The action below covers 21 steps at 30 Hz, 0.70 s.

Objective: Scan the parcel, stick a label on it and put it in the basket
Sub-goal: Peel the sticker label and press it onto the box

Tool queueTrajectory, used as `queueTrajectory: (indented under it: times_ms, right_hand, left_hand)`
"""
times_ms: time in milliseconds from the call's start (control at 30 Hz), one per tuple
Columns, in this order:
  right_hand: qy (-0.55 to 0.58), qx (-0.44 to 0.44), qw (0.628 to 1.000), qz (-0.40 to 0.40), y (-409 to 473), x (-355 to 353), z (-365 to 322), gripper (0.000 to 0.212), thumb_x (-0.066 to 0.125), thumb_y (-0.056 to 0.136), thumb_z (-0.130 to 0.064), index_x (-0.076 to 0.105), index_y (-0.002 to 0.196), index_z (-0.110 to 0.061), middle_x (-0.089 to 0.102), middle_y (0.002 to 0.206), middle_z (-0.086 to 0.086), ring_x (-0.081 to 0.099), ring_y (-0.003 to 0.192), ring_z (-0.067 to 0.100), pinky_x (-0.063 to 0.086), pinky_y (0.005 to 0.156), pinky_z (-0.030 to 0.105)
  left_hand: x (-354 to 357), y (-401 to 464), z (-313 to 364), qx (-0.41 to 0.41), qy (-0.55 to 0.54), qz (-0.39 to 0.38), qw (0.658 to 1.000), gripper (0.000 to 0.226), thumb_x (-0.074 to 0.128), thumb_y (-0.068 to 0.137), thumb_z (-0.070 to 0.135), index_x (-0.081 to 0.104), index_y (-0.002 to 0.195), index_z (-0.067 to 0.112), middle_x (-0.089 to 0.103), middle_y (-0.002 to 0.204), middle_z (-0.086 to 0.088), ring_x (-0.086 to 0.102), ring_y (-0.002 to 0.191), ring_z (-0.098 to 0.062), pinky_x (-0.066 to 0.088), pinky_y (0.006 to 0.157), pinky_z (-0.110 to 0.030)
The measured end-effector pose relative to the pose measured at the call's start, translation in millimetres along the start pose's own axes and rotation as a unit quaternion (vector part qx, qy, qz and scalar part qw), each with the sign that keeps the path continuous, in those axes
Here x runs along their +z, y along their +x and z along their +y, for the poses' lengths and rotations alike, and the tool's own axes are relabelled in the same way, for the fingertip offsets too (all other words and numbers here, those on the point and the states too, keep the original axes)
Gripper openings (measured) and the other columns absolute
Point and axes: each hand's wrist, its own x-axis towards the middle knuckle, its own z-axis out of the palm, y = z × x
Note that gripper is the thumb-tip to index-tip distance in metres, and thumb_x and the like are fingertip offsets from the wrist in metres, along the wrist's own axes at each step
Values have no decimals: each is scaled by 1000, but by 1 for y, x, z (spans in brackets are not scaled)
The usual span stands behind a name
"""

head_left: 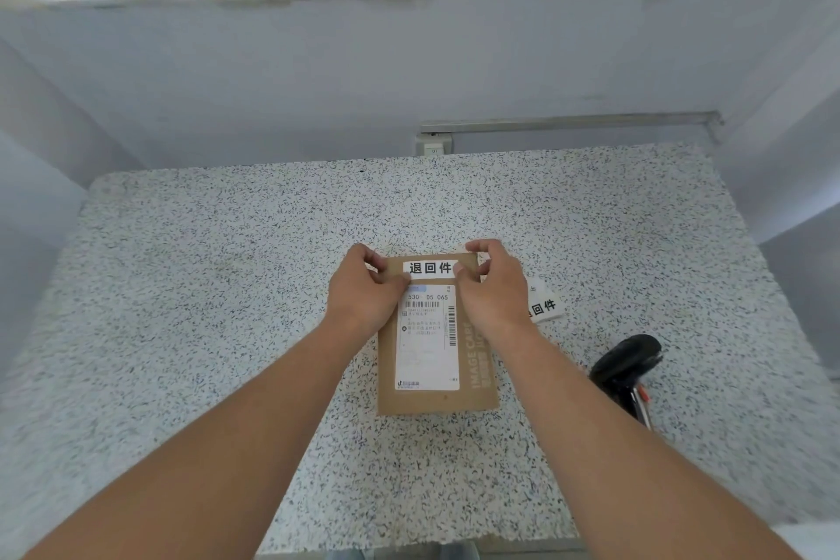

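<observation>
Head view looks down on a speckled tabletop (227,286), with a brown cardboard parcel (436,400) lying flat just below the centre of the frame. Both hands work at the parcel's upper end: the left hand (363,291) and the right hand (493,286) each pinch one end of a small white label (430,268) with black characters, pressing it down on the cardboard just above the printed shipping slip (427,346). The hands are apart, with the label stretched between their fingertips.

Labelling looks to be in its closing stage; the label appears flat, though I cannot tell whether it is fully stuck. A black scanner (629,366) lies to the right of the parcel, near a strip of spare labels (543,307), which suggests scanning is likely done. No basket is in sight, so putting the parcel in it is still left.
</observation>
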Motion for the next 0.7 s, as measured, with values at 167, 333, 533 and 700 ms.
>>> queueTrajectory:
  times_ms: [167,333,533,700]
  right_hand:
    - [-5,39,999,-6,-9,2,6,34,61,103,-41,50,133,-32,61,120,5,71,96,20,64,77,40]
    - [-22,65,998,-2,-21,-6,6,36,50,108,-34,50,142,-24,68,115,0,72,94,18,63,83,44]
    - [-42,26,998,-35,-54,-11,16,27,54,105,-34,61,131,-27,72,110,-10,69,89,4,48,61,17]
    - [-53,8,996,-66,-69,-14,18,62,56,105,-28,32,162,-38,59,142,-6,59,123,14,55,97,36]
  left_hand:
    - [1,-4,-5,-37,9,19,999,36,75,86,39,47,102,24,65,87,1,64,71,-10,41,51,-25]
    - [-7,-14,-11,-44,23,25,998,27,68,91,32,48,107,24,66,87,2,65,78,-14,41,53,-28]
    - [-11,-49,-28,-12,36,-54,998,59,68,93,40,41,146,34,67,111,8,66,91,-11,54,67,-29]
    - [-6,-69,-28,62,68,-95,991,94,71,92,36,8,161,41,56,120,13,58,103,-14,51,84,-32]
